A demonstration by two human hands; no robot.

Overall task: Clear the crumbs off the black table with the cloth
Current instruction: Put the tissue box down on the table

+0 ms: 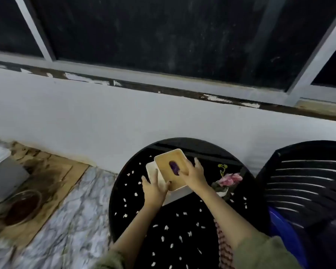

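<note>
1. White crumbs [166,227] lie scattered over the round black table [182,257]; I cannot pick out the cloth for certain.
2. Toward the table's far side, my left hand [153,188] clasps a white box [151,169] and my right hand [195,174] grips its tan lid [168,160], tilted above it.
3. A small pot of pink flowers [230,179] stands right of the box.
4. Beyond the table runs a white wall [105,117] under a dark window [153,33]; a black chair [306,183] is at its right, marble floor [70,220] at its left.
</note>
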